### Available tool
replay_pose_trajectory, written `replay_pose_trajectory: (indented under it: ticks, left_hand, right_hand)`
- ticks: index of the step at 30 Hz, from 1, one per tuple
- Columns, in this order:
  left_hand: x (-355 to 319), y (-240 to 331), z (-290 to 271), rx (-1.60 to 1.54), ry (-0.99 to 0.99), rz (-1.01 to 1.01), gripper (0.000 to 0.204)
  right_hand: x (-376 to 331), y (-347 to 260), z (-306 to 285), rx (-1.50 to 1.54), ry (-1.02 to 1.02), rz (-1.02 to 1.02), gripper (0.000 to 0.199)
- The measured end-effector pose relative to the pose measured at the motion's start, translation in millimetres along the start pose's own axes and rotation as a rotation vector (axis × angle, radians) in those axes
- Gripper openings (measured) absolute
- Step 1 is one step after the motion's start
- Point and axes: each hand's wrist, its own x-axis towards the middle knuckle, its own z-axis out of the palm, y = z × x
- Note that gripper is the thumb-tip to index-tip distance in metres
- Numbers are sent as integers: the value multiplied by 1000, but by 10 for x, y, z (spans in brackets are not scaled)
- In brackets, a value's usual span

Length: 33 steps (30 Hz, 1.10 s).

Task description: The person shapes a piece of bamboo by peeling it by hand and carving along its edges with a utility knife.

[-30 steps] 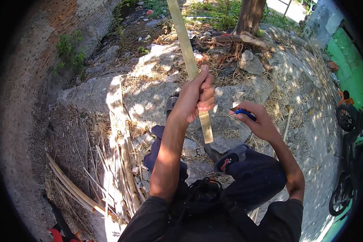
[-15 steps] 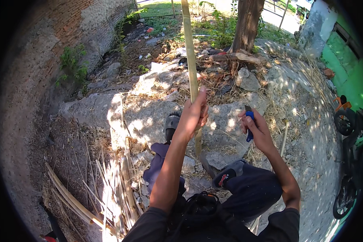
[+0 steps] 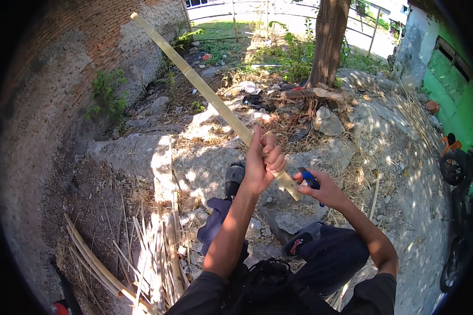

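The left hand [image 3: 264,164] has its grip closed around a pale stick [image 3: 207,93] near its lower end, slanting up leftward above the rocky ground [image 3: 123,153]; the right hand [image 3: 325,191] grips a blue knife [image 3: 311,180] just beside that end. Good handling here probably means a steady stick, a controlled blade and left fingers well clear of its edge.

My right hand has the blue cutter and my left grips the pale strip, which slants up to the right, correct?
Not quite: the head view shows the pale strip slanting up to the left. Your right hand holds the blue cutter, your left hand the strip.
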Motion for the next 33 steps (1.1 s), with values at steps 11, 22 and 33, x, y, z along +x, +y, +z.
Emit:
replay_pose_trajectory:
  ticks: [11, 22, 33]
  left_hand:
    - [-43, 88, -71, -126, 71, 93, 61]
    - [-36, 73, -19, 0, 117, 111, 62]
    - [-37, 91, -12, 66, 186, 294, 63]
  right_hand:
    - [13, 142, -13, 224, -133, -58, 51]
    - [41, 198, -19, 213, -141, -140, 40]
    - [58, 217, -141, 454, -70, -146, 34]
